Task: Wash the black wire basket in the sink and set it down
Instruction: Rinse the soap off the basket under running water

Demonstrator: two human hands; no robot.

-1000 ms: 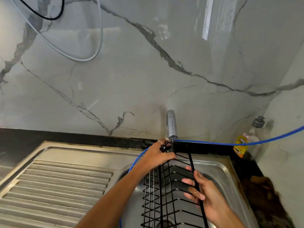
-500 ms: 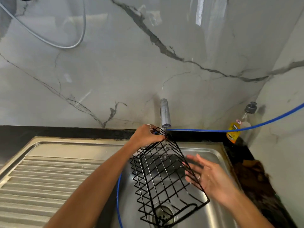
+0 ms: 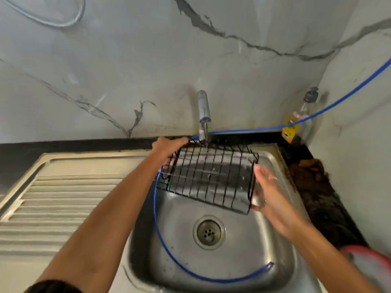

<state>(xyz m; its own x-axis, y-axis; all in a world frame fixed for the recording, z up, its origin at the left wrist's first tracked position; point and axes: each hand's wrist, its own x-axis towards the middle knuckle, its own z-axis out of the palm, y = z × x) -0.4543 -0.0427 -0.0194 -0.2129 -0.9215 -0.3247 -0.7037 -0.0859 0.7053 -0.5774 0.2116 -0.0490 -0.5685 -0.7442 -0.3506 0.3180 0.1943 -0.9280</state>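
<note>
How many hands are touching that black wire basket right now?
2. The left hand grips the black wire basket at its far left corner, near the tap; the right hand rests against its right end, fingers fairly straight.

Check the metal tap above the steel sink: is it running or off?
Running. A thin stream falls from the metal tap onto the black wire basket, which the left hand holds over the steel sink.

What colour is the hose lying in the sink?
Blue: the hose curves through the sink basin, clearest in the head view.
</note>
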